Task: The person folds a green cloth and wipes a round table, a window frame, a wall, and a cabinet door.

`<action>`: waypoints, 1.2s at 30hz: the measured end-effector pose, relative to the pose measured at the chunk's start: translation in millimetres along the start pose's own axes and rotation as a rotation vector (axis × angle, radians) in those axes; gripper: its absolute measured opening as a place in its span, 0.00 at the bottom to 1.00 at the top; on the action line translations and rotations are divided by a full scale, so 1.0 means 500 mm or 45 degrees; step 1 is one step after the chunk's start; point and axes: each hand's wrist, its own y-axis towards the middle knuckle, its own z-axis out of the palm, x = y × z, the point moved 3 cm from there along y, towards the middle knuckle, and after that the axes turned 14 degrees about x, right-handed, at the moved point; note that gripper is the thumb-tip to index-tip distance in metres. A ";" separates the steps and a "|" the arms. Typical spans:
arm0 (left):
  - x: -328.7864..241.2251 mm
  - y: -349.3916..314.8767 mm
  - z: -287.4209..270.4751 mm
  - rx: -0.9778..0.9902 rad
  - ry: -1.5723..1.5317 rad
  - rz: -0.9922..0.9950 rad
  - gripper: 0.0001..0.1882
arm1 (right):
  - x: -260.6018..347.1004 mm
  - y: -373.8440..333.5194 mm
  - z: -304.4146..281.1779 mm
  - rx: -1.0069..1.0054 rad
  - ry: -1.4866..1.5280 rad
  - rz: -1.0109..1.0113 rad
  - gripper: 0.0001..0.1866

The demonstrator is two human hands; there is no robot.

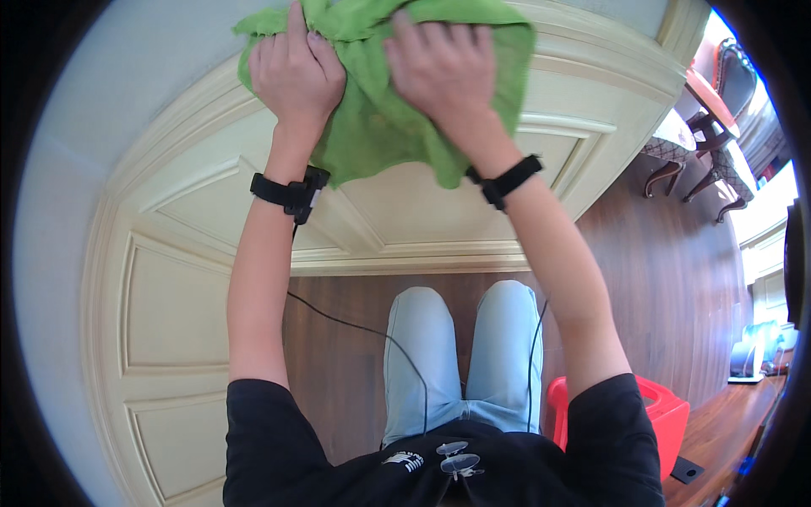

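A bright green cloth (372, 139) hangs spread out at the top of the view, in front of cream wall panelling. My left hand (297, 76) grips it near its upper left, with one finger pointing up and the others curled. To the right, my right hand (445, 72) is bent over the same cloth, its fingers slightly blurred and clasping the fabric near the upper edge. The lower part of the cloth falls in loose folds between and below my wrists. Each wrist wears a black strap.
Cream panelling (448, 207) with raised mouldings runs ahead and down the left side. A red plastic stool or bin (667, 414) stands on the brown wooden floor (629, 245) by my right side. Carved chairs (731, 169) stand at the far right. Thin black cables (346, 322) hang near my legs.
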 end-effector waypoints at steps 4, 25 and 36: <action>0.010 -0.036 0.019 0.010 0.060 -0.058 0.20 | 0.079 0.003 0.026 -0.130 0.043 -0.063 0.15; -0.381 -0.148 0.087 0.135 -0.371 0.696 0.28 | -0.302 -0.321 -0.064 0.232 -0.276 -0.033 0.22; -0.076 -0.341 0.140 0.101 0.006 1.165 0.12 | -0.144 -0.467 0.098 0.654 -0.038 -0.196 0.18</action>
